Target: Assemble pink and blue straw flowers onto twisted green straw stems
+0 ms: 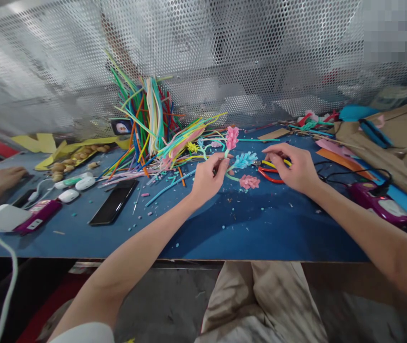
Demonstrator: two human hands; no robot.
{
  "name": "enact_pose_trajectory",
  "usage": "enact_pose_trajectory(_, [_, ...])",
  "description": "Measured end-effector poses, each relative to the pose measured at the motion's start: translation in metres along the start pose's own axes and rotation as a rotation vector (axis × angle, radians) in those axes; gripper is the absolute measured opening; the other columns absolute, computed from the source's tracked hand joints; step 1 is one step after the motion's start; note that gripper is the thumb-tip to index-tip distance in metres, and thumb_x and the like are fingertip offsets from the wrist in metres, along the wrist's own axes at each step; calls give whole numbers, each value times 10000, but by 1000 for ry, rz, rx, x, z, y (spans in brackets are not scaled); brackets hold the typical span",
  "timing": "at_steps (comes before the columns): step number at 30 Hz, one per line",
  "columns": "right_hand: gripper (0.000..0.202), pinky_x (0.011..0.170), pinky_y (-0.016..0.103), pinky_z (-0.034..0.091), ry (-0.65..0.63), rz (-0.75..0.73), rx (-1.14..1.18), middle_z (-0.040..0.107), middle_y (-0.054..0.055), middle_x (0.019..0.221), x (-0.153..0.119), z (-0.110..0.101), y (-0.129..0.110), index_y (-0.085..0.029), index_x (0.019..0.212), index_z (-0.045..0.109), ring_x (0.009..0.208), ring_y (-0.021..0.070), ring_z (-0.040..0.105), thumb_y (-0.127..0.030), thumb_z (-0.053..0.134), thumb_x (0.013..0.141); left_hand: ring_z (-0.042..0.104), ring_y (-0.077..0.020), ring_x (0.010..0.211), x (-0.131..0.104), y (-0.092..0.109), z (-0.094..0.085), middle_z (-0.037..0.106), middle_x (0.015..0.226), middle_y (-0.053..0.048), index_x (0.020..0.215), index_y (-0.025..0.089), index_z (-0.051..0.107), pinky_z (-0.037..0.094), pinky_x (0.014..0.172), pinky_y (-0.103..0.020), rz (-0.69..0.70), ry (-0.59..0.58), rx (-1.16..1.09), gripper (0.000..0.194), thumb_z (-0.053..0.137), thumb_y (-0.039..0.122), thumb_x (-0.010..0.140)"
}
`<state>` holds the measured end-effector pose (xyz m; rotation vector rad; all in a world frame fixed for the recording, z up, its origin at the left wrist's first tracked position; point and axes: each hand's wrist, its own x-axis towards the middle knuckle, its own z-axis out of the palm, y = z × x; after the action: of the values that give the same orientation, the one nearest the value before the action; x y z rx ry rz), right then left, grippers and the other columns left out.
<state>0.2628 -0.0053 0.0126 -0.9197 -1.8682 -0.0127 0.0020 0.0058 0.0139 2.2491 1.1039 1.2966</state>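
Observation:
Green stems are pinched in my left hand (210, 177), near the middle of the blue table. From them spread a pink fuzzy flower (232, 137) pointing up, a light-blue one (245, 160) to the right and a darker pink one (249, 182) lower down. My right hand (289, 166) hovers beside the scissors, its thumb and fingertips close together; whatever lies between them is too small to make out. Red-and-yellow-handled scissors (270, 179) lie between the flowers and my right hand.
Pipe cleaners (153, 114) are heaped behind and left. A phone (114, 202), purple power strips (39, 216), white chargers and cables sit left, near another person's hand (1, 183). Cardboard (378, 128) and paper pile up right. A perforated metal screen (246, 57) stands behind.

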Motion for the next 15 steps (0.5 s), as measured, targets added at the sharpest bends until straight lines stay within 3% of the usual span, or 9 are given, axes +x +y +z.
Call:
enact_pose_trajectory(6, [260, 778, 392, 580, 3, -89, 13, 752, 28, 937, 1, -4, -4, -261, 716, 683, 838, 218, 712, -94, 548, 863, 408, -61, 428, -3, -1, 4, 707, 668, 33, 1259, 187, 529, 330, 460, -208, -31, -12, -72, 305, 512, 348, 1001])
enact_pose_trajectory(11, [243, 774, 419, 565, 108, -126, -19, 733, 32, 895, 1, -5, -7, -266, 699, 705, 822, 224, 686, -114, 592, 850, 476, -70, 458, -4, 0, 5, 689, 651, 28, 1261, 184, 517, 373, 461, -206, -42, 7, -142, 301, 491, 348, 1010])
enact_pose_trajectory(15, [250, 778, 451, 562, 118, -128, -15, 733, 20, 894, 1, -5, -8, -297, 736, 722, 835, 245, 684, -130, 600, 876, 493, -54, 433, -6, 5, 3, 698, 668, 26, 1239, 184, 521, 392, 451, -191, 27, 23, -120, 276, 492, 336, 1011])
